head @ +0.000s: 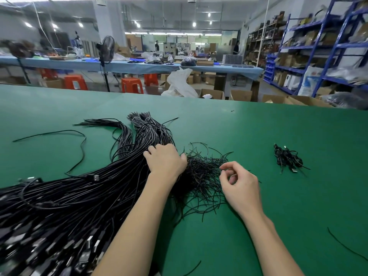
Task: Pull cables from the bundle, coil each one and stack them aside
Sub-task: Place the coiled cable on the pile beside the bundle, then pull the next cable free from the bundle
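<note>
A large bundle (75, 196) of black cables is laid across the left half of the green table (258, 126), running from the near left corner, where the plugs lie, toward the far centre. The left hand (166, 162) is placed on the bundle at its right edge; the fingers are bent down into the cables, but whether a cable is gripped cannot be told, since the fingertips are hidden. Just to the right of that hand a tangle (201, 176) of thin black ties or wire ends is spread on the table. The right hand (239, 184) is held over the right edge of the tangle, with thumb and forefinger brought together at a thin strand; the strand appears to be pinched, though it is too fine to be confirmed.

Well apart to the right, a small stack (287, 159) of coiled cables is set aside. One loose cable (65, 148) lies curved on the table to the left of the bundle, and short stray pieces (346, 248) lie near the right front edge.

Progress is judged to be early. Only a few cables are seen coiled and stacked, while the great majority are seen in the bundle. The pull, coil and stack cycle is therefore expected to be repeated many times.
</note>
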